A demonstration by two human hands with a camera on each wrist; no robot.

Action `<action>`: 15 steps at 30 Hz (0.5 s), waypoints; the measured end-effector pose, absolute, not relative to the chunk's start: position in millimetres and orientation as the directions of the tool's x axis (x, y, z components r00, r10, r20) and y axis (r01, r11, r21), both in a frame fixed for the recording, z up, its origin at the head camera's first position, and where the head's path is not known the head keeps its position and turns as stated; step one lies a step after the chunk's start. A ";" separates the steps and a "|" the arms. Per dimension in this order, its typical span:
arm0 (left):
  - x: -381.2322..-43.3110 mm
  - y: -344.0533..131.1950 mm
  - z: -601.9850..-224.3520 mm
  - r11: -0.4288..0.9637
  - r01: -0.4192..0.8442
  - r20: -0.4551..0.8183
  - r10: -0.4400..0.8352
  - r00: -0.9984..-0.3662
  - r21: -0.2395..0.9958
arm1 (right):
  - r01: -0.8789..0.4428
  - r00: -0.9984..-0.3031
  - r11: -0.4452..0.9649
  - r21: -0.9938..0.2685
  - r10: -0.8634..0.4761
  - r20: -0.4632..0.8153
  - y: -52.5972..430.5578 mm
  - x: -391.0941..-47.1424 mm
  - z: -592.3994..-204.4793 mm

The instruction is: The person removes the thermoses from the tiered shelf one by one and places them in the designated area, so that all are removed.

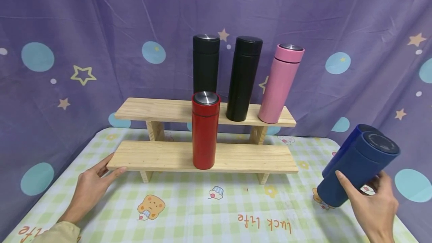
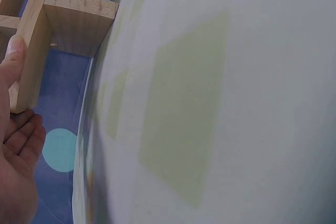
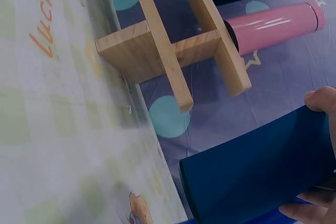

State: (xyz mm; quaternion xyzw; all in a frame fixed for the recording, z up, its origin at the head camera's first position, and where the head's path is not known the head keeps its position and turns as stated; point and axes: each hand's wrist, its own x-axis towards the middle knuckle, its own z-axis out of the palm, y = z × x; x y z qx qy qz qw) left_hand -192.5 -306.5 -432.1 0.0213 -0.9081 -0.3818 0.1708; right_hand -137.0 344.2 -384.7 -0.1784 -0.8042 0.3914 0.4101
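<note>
My left hand (image 1: 91, 185) grips the left end of the lower step of a two-step wooden shelf (image 1: 152, 156); its thumb lies along the front edge. In the left wrist view, the fingers are at the end of the board. My right hand (image 1: 374, 201) holds a navy blue thermos bottle (image 1: 357, 168), thumb on its near side, fingers around the far side. The bottle leans right, its dark lid up. A brighter blue bottle (image 1: 344, 149) shows behind it, mostly hidden. A red thermos bottle (image 1: 205, 134) stands upright on the lower step.
On the upper step stand two black thermos bottles (image 1: 206, 63) (image 1: 243, 80) and a pink one (image 1: 281, 85) near its right end. A checked tablecloth (image 1: 189, 213) covers the table. Behind hangs a purple curtain (image 1: 111, 29) with stars and dots.
</note>
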 end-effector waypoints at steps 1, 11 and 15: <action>-192.2 -306.4 -432.0 0.707 0.090 0.291 -0.169 -0.942 0.702 | -0.041 -0.600 0.628 -0.777 0.607 0.522 343.1 -136.8 -384.2; -192.0 -306.4 -432.4 0.704 0.093 0.296 -0.172 -0.939 0.704 | -0.060 -0.613 0.615 -0.786 0.599 0.515 326.3 -134.9 -379.6; -192.1 -306.6 -432.2 0.701 0.090 0.291 -0.173 -0.941 0.708 | -0.089 -0.619 0.612 -0.786 0.584 0.525 319.2 -134.4 -376.0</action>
